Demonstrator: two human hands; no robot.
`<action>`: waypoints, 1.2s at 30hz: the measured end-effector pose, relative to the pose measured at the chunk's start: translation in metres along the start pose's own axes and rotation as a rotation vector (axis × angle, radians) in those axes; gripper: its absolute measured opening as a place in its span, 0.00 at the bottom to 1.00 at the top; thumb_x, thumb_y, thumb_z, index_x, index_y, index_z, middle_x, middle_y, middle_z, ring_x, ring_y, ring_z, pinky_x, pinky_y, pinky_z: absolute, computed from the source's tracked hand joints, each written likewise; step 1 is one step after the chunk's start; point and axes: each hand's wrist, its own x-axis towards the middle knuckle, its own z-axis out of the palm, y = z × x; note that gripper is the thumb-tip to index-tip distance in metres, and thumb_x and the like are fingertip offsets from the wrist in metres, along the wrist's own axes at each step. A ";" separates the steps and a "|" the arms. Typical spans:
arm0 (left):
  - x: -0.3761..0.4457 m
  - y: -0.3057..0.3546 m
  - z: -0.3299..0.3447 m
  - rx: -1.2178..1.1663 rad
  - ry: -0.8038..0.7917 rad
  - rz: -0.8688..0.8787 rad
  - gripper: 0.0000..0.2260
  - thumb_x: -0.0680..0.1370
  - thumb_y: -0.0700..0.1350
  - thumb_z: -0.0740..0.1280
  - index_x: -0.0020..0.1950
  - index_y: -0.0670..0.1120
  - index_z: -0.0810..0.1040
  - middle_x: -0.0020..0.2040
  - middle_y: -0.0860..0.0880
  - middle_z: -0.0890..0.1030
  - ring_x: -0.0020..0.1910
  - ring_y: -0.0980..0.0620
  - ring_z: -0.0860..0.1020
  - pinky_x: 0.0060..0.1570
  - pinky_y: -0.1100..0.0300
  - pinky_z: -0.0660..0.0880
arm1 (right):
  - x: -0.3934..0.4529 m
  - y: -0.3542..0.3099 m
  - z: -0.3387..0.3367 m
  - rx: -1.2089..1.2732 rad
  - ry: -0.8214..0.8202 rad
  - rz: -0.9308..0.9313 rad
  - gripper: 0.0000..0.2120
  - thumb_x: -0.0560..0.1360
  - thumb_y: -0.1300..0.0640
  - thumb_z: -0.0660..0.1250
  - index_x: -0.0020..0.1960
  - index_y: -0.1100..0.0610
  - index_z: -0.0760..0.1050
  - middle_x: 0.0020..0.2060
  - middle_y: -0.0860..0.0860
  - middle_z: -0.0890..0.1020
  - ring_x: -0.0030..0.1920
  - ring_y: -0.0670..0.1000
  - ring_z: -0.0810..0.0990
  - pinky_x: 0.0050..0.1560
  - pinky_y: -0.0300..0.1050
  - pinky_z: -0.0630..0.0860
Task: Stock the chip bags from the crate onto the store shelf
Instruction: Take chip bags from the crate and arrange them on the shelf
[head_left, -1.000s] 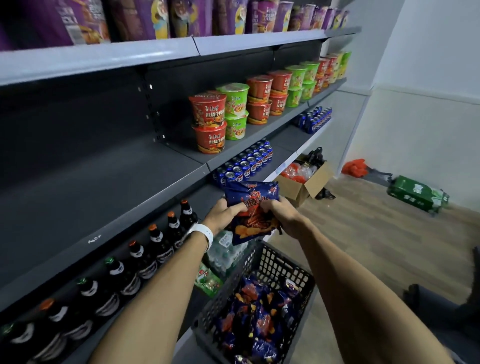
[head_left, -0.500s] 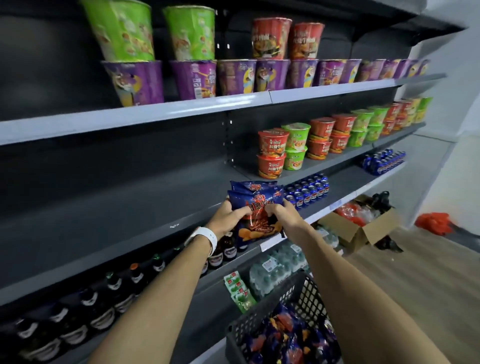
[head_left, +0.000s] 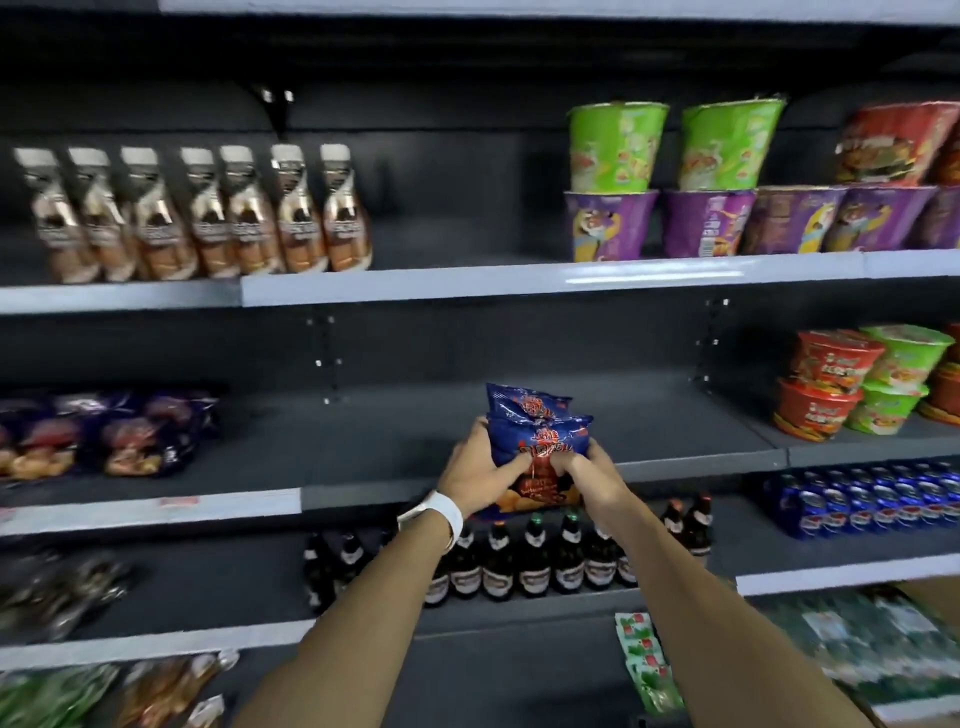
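dark store shelf (head_left: 415, 447) mostly bare; few chip bags (head_left: 119, 436) already stocked at left. left hand (head_left: 480, 475) and right hand (head_left: 587, 475) grip blue bags (head_left: 537, 431), not yet placed. crate out of view.

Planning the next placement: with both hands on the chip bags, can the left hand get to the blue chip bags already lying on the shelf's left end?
Probably not yet. The left hand grips the held chip bags; the shelved bags lie far to its left, though the bare shelf between looks unobstructed.
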 end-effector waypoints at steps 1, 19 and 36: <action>-0.004 -0.011 -0.019 0.006 0.020 -0.015 0.22 0.67 0.58 0.72 0.56 0.53 0.72 0.53 0.57 0.81 0.54 0.56 0.79 0.58 0.56 0.76 | 0.001 0.001 0.021 -0.014 -0.013 0.021 0.10 0.72 0.68 0.64 0.48 0.55 0.75 0.43 0.51 0.81 0.46 0.50 0.78 0.46 0.43 0.74; -0.094 -0.167 -0.328 0.027 0.245 -0.111 0.20 0.73 0.48 0.73 0.62 0.49 0.72 0.57 0.54 0.79 0.58 0.54 0.77 0.59 0.59 0.72 | -0.057 -0.010 0.371 -0.161 -0.246 0.004 0.11 0.75 0.63 0.68 0.54 0.52 0.73 0.50 0.50 0.82 0.49 0.48 0.79 0.57 0.47 0.74; -0.063 -0.238 -0.399 -0.123 0.218 -0.198 0.31 0.69 0.59 0.73 0.69 0.51 0.69 0.61 0.55 0.79 0.61 0.55 0.76 0.67 0.51 0.72 | -0.012 -0.003 0.463 -0.248 -0.347 -0.038 0.15 0.73 0.62 0.68 0.59 0.55 0.74 0.50 0.51 0.83 0.53 0.51 0.81 0.54 0.48 0.76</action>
